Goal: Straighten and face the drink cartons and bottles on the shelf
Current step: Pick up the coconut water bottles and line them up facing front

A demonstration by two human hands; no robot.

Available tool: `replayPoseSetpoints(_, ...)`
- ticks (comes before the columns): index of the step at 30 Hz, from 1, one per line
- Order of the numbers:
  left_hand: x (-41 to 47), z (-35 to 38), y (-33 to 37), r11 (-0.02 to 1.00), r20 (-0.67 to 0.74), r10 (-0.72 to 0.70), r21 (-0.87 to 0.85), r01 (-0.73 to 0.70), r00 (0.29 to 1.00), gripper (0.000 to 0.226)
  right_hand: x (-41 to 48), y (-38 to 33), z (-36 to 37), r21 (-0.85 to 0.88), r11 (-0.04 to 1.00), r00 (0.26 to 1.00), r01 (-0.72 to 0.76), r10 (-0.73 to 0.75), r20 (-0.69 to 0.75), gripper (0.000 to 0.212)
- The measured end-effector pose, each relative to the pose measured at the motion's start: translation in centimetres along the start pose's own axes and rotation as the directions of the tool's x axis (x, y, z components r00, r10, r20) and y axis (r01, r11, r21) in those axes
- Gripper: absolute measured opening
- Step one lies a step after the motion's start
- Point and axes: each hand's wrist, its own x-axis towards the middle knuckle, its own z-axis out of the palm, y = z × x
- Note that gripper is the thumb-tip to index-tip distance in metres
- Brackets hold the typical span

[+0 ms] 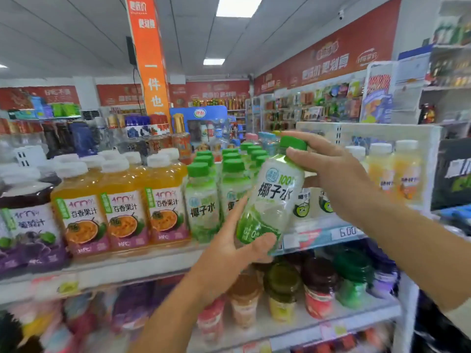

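1. Cradling its base, the left hand (237,248) grips a clear green-capped plastic coconut-water bottle (275,197), held tilted before the white shelf (153,263).
2. The right hand (331,174) pinches its cap.
3. Likely mid-facing: next, stand it upright, label outward, beside the matching green-capped row (204,200).

Bare left hand (229,248) and right hand (336,174); pale sleeve edge (461,312) high on the right arm (407,240).

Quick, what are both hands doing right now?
Left hand: holds the bottom of the tilted coconut water bottle.
Right hand: grips the same bottle at its green cap.
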Motion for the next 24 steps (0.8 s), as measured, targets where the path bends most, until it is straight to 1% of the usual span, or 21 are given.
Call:
replayPoseSetpoints(1,-0.9,0.7,-1.3,0.988,0.011,-0.067,-0.135,0.068,0.998,0.087,-1.2,1.0,0.5,0.016,0.999,0.999,-0.041,0.041,-0.005,0.027)
replayPoseSetpoints(2,-1.9,1.3,-2.3,0.971,0.015,-0.097,-0.219,0.098,0.995,0.081,-2.3,2.1,0.9,0.03,0.997,0.997,-0.078,0.078,-0.014,0.026)
replayPoseSetpoints(3,-2.9,1.8,-3.2,0.964,0.0,-0.112,-0.241,0.108,0.994,0.072,-3.4,3.0,1.3,0.045,0.993,0.993,-0.109,0.11,-0.028,0.026)
replayPoseSetpoints(5,-4.8,2.6,-4.4,0.966,-0.035,-0.135,-0.229,0.123,0.99,0.065,-5.5,4.6,1.8,0.057,0.986,0.985,-0.158,0.162,-0.059,0.025)
replayPoseSetpoints(7,-6.5,3.1,-4.7,0.963,-0.044,-0.169,-0.219,0.156,0.985,0.066,-7.5,5.9,2.1,0.079,0.977,0.976,-0.198,0.205,-0.078,0.026)
replayPoseSetpoints(10,-8.4,3.7,-5.0,0.97,-0.061,-0.193,-0.162,0.181,0.979,0.063,-9.9,7.1,2.5,0.139,0.957,0.959,-0.254,0.268,-0.09,0.031)
replayPoseSetpoints(13,-9.6,3.8,-5.7,0.977,-0.059,-0.187,-0.116,0.179,0.981,0.07,-11.6,7.7,2.9,0.21,0.947,0.951,-0.243,0.275,-0.144,0.029)
replayPoseSetpoints(15,-10.3,3.6,-5.9,0.969,-0.052,-0.209,-0.147,0.199,0.977,0.073,-12.3,8.1,3.2,0.258,0.94,0.947,-0.224,0.273,-0.169,0.025)
replayPoseSetpoints(17,-10.8,3.1,-6.4,0.93,0.002,-0.274,-0.253,0.266,0.962,0.074,-13.0,8.7,3.5,0.331,0.915,0.936,-0.232,0.302,-0.179,0.024)
replayPoseSetpoints(19,-11.1,2.6,-7.1,0.829,0.108,-0.348,-0.427,0.36,0.931,0.077,-13.5,9.2,4.0,0.398,0.878,0.921,-0.267,0.354,-0.162,0.025)
replayPoseSetpoints(20,-11.2,2.6,-7.1,0.784,0.149,-0.367,-0.482,0.391,0.918,0.073,-13.7,9.6,4.2,0.425,0.86,0.917,-0.284,0.373,-0.142,0.025)
replayPoseSetpoints(21,-11.3,2.6,-7.3,0.773,0.163,-0.375,-0.488,0.405,0.913,0.069,-13.9,10.1,4.4,0.445,0.845,0.916,-0.296,0.384,-0.119,0.026)
replayPoseSetpoints(22,-11.4,2.8,-7.3,0.798,0.147,-0.383,-0.445,0.406,0.912,0.066,-14.0,10.5,4.4,0.447,0.84,0.916,-0.307,0.388,-0.1,0.026)
replayPoseSetpoints(23,-11.4,3.1,-7.5,0.838,0.101,-0.386,-0.376,0.394,0.917,0.064,-14.2,10.8,4.5,0.417,0.851,0.919,-0.318,0.386,-0.087,0.027)
replayPoseSetpoints(24,-11.3,3.3,-7.6,0.88,0.033,-0.38,-0.294,0.373,0.924,0.063,-14.2,10.9,4.4,0.352,0.877,0.922,-0.327,0.378,-0.086,0.028)
